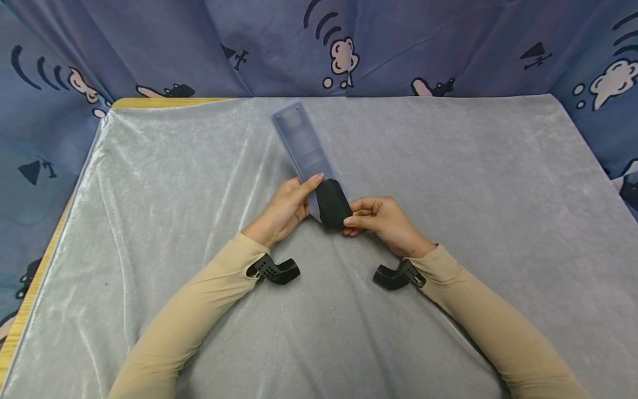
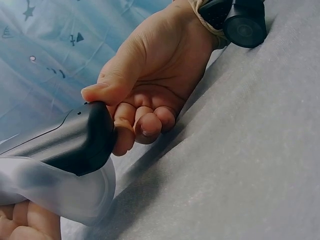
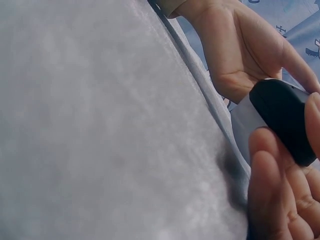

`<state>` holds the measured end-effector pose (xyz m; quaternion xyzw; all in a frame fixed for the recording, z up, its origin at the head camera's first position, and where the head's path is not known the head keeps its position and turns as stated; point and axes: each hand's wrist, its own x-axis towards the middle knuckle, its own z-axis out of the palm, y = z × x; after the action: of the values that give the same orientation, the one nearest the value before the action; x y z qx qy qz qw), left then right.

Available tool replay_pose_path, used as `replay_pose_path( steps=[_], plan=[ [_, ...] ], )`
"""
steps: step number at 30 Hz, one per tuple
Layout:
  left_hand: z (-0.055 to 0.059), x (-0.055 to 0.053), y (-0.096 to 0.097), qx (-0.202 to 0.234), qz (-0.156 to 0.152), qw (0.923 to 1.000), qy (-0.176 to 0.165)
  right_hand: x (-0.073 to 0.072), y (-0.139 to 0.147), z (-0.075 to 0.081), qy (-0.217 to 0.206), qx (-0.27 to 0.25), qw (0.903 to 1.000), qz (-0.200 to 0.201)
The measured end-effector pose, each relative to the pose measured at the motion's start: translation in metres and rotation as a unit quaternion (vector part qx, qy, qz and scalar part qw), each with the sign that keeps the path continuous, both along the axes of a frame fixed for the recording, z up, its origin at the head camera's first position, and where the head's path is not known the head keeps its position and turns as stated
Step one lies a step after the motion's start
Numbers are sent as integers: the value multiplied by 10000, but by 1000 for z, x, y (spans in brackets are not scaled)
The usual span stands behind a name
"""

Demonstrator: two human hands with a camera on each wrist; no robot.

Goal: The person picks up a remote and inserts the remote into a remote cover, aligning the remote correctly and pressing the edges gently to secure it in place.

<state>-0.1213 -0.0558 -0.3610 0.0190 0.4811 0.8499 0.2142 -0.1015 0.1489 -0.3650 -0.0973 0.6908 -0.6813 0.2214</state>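
A long translucent plastic sleeve (image 1: 305, 138) slants away over the table, with a black, smooth, rounded block (image 1: 333, 204) at its near end. What kind of object the block is, I cannot tell. My left hand (image 1: 286, 208) grips the sleeve from the left, thumb on top beside the block and fingers underneath. With thumb and fingers, my right hand (image 1: 381, 219) pinches the block's near right corner. In the left wrist view, the block (image 2: 75, 140) sticks out of the sleeve's loose open end (image 2: 65, 187). The right wrist view shows the block (image 3: 285, 117) between both hands.
A grey velvety cloth (image 1: 473, 166) covers the table, with folds on the left. Wooden table edge (image 1: 42, 282) shows at the left. Blue patterned curtains (image 1: 274, 44) hang behind and at both sides. Black wrist cameras (image 1: 281, 271) sit below both hands.
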Motion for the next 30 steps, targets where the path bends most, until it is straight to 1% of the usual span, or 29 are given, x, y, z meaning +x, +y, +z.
replay_pose_path(
  steps=[13, 30],
  plan=[
    [1, 0, 1, -88, -107, 9999, -15, 0, 1, 0, 34, 6, 10000, 29],
    [-1, 1, 2, -96, -130, 9998, -77, 0, 0, 1, 0, 56, 10000, -21]
  ],
)
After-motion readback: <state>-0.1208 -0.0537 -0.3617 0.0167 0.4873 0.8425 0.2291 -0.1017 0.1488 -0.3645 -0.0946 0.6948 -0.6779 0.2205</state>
